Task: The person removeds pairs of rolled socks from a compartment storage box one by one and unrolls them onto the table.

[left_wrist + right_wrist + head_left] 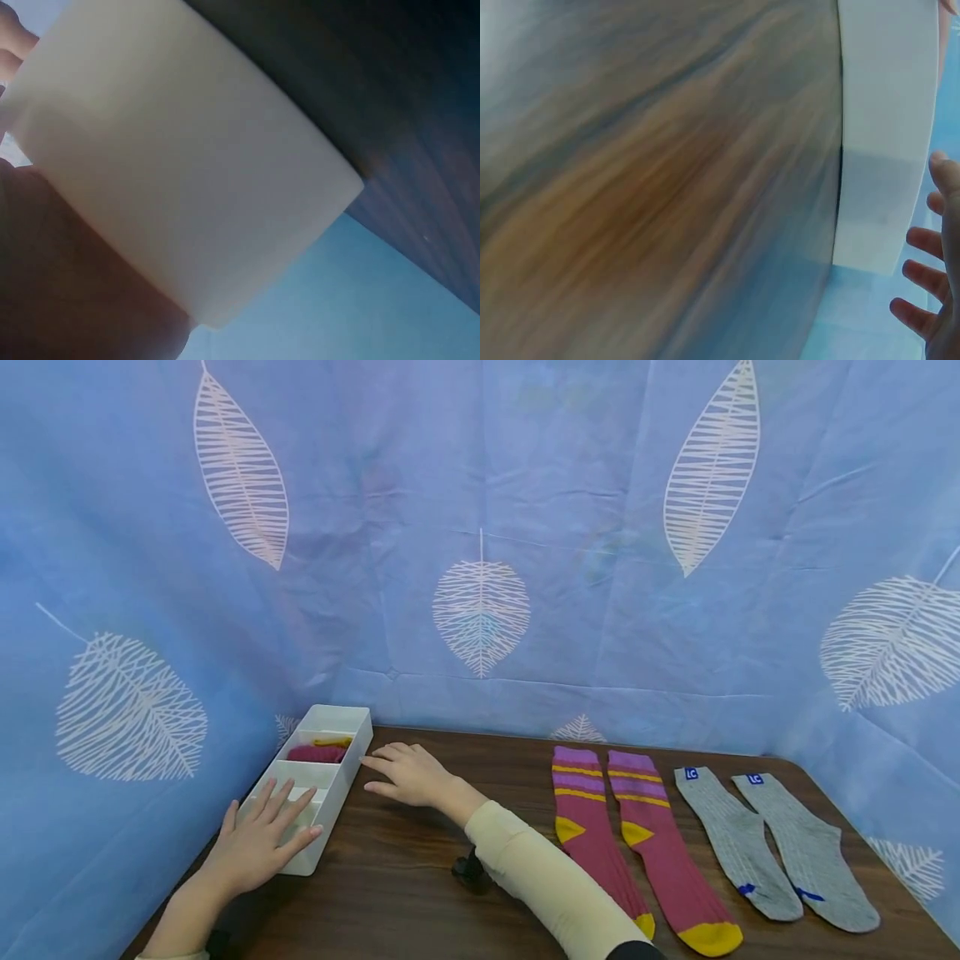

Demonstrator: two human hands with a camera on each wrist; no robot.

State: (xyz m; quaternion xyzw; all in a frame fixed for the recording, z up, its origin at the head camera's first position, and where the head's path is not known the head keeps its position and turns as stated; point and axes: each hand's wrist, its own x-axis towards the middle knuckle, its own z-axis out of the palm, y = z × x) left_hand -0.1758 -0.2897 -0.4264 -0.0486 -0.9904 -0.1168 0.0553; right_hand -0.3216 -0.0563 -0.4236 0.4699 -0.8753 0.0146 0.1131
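2-handed in the head view: white box point(337, 792) at the table's point(420, 868) left, maroon bundle point(317, 753) in 1 compartment; left hand point(255, 842) spread over the near end, right hand point(411, 775) relaxed just beside, with nothing grasped. Probably steadying; best to press lightly, evenly. Left wrist view: outer wall point(202, 157) close up, barely visible from the head. Right wrist view: parted fingers point(927, 243), contact uncertain; bundle out of sight.

Soft, even light fills the head view, and the blue cloth point(592, 627) shows only faint creases. The left wrist view is dim and hazy: the white box point(202, 165) looks soft, and the left hand point(82, 270) sinks into brown shadow. In the right wrist view the table point(667, 165) smears into streaks, with pale glare upper left and bluish sheen below.
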